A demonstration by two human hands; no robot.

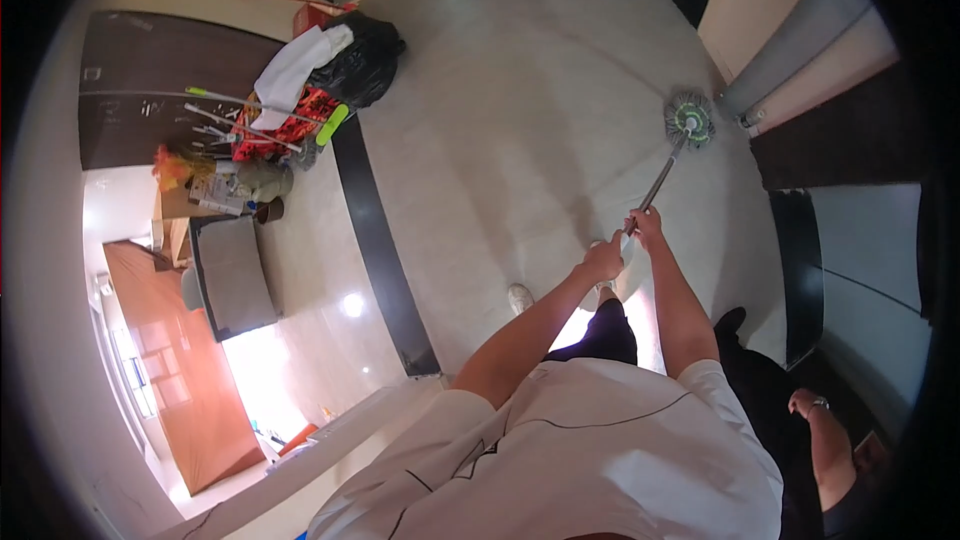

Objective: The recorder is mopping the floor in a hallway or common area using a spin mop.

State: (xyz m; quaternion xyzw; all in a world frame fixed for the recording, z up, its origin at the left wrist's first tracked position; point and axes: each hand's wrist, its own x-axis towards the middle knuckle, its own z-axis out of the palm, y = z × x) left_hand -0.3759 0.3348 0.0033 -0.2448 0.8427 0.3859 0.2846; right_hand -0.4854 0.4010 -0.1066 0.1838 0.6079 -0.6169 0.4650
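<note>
Both my hands are closed around the metal pole [661,181] of a mop. My left hand [604,261] grips it near its upper end, close to my body. A little farther down the pole, my right hand [646,228] holds on with bent fingers. The round mop head [688,120], with grey strands and a green-and-white centre, rests spread out on the pale tiled floor [510,90]. It lies ahead and to the right, close to the base of the wall.
A black garbage bag [367,64], a white cloth [296,75] and a lime-green-headed mop [332,124] crowd the left side. A dark floor strip [382,247] runs nearby. Pipes [806,37] stand at right. Behind my right side is another person in black [772,397].
</note>
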